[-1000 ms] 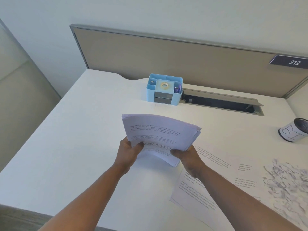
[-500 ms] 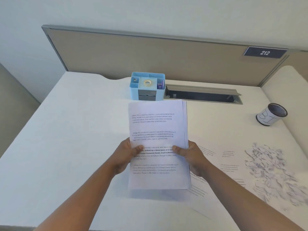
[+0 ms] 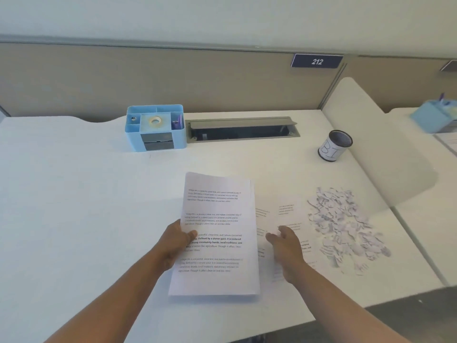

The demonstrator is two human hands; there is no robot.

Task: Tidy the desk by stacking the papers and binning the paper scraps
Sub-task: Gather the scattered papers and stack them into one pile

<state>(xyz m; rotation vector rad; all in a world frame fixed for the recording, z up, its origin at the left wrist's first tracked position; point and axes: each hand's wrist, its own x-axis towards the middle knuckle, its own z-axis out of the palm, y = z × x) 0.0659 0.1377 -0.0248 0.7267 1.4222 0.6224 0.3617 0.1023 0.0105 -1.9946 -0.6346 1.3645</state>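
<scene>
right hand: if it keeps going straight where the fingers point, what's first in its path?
Probably the loose printed sheets lying flat just beyond the right hand, whose fingers point up-left. Height above them is unclear; the bin cup sits far off right.

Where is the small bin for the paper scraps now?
In the head view, the bin stands at the far right of the desk, right of the cable tray and beyond the scrap pile.
</scene>
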